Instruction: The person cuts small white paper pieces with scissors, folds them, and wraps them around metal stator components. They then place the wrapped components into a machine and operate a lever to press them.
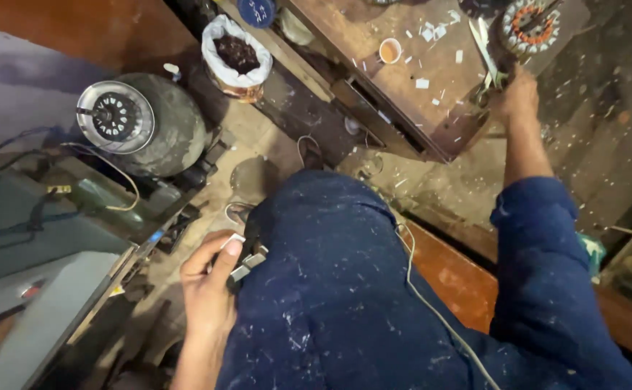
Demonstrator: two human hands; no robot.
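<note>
Down beside the blue-clad knee [330, 274], the left hand [211, 289] has its fingers [230, 254] pinched on small stiff white strips [247, 261], light and easily bent, while the right hand [518, 97], beyond that knee, grips something I cannot identify near the heavy stator [531, 25] on the counter [402, 94].

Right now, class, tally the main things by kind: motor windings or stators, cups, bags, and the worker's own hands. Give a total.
Stators: 2, one on the green drum, one at the bench corner
Cups: 1, paper cup on the wooden bench
Bags: 1, white bag
Hands: 2, left hand, right hand
Total: 6
</note>
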